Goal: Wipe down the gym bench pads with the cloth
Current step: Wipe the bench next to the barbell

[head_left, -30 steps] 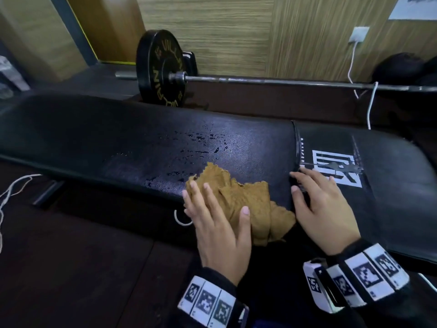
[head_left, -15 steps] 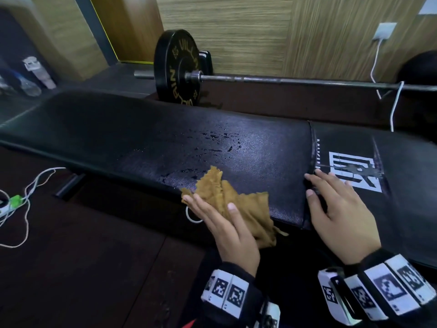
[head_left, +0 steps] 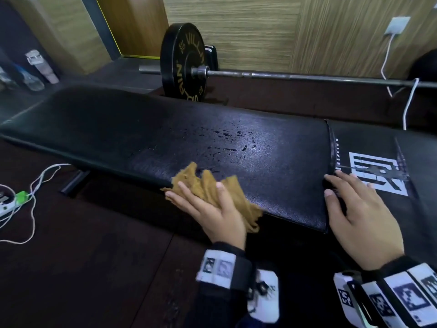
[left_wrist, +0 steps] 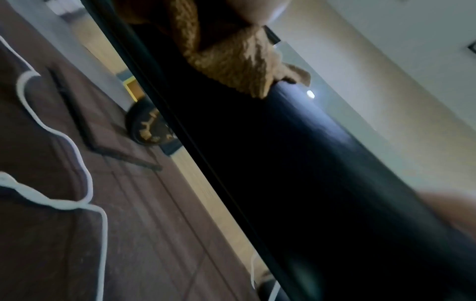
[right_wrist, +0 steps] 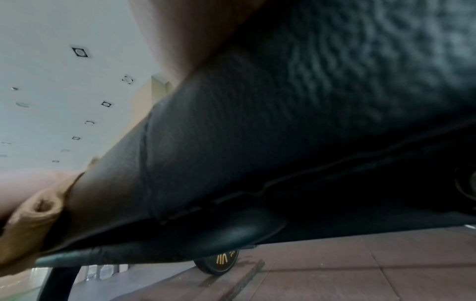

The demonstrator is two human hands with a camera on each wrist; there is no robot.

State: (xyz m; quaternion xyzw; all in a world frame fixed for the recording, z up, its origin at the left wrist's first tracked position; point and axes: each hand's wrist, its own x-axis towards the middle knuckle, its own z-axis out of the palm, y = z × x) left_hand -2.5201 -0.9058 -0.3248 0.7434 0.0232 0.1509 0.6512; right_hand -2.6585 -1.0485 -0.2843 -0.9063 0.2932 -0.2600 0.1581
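Observation:
A crumpled tan cloth [head_left: 205, 183] lies on the near edge of the long black bench pad [head_left: 142, 129] and hangs partly over its side. My left hand [head_left: 201, 204] presses on the cloth with straight fingers, thumb on top. Water drops [head_left: 234, 140] sit on the pad beyond the cloth. My right hand [head_left: 350, 200] rests flat on the seat pad [head_left: 421, 150], fingertips at the gap between the two pads, beside a white logo. The left wrist view shows the cloth [left_wrist: 231, 57] over the pad's edge [left_wrist: 309, 163]. The right wrist view shows the pad's side [right_wrist: 283, 122].
A barbell bar [head_left: 307, 78] with a black weight plate [head_left: 182, 62] lies on the floor behind the bench. White cables [head_left: 35, 185] and a power strip [head_left: 9, 204] lie on the dark floor at left. Bottles [head_left: 35, 67] stand far left. A bench foot [head_left: 73, 183] sticks out below.
My left hand has slid the cloth leftward along the pad's near edge, away from the right hand. The right hand has stayed by the gap between the pads.

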